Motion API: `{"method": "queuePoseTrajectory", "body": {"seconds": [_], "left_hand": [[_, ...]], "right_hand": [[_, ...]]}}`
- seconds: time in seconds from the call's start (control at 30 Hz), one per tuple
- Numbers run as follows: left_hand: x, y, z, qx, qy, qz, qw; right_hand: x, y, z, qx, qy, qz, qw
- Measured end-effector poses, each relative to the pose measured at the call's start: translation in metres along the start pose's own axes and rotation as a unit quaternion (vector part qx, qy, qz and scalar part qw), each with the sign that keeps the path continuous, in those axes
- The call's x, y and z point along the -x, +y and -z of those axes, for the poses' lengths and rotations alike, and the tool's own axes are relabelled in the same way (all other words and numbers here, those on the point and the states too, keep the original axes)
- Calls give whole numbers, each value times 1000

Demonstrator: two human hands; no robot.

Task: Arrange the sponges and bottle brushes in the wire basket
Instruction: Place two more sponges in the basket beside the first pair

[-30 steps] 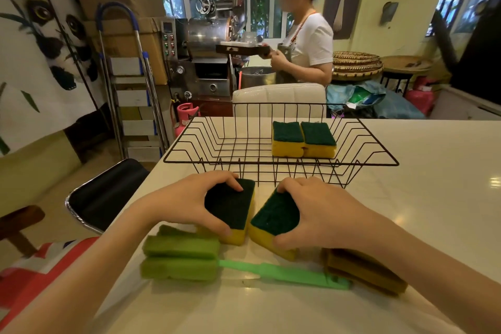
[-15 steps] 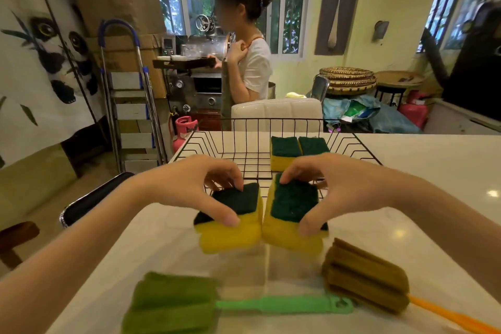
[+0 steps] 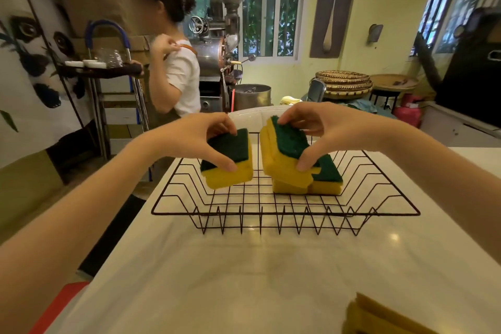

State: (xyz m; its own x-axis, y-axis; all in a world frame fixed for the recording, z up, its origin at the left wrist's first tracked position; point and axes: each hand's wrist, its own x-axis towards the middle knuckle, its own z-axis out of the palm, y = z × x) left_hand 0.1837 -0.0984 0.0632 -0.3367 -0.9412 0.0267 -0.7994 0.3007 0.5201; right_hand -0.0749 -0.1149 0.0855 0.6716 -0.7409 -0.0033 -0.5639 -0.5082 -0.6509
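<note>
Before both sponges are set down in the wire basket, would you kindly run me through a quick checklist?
1. Left hand grips its sponge: ok.
2. Right hand grips its sponge: ok.
3. Both are above the wire basket: ok.
4. Free floor under the left sponge: ok.
5. Free floor under the right sponge: not ok, the two resting sponges lie below it.
6. Bottle brushes in the basket: not ok.

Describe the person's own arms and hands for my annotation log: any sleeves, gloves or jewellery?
Both forearms are bare to the frame edge, with no sleeves in view. The left hand and right hand wear no gloves, and no rings, watch or bracelets show. The nails look short and unpainted.
</note>
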Motion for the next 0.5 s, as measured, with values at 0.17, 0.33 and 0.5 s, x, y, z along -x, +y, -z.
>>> {"method": "queuePoseTrajectory", "body": {"seconds": [0.17, 0.33, 0.5], "left_hand": [[-39, -35, -18, -65, -2, 18, 998], [-68, -52, -34, -118, -27, 6, 993], [-78, -62, -37, -141, -53, 17, 989]], "right_hand": [[-46, 18, -5, -19, 12, -2, 1000], [-85, 35, -19, 21, 12, 13, 1000], [-110, 50, -31, 62, -8, -8, 998]]}}
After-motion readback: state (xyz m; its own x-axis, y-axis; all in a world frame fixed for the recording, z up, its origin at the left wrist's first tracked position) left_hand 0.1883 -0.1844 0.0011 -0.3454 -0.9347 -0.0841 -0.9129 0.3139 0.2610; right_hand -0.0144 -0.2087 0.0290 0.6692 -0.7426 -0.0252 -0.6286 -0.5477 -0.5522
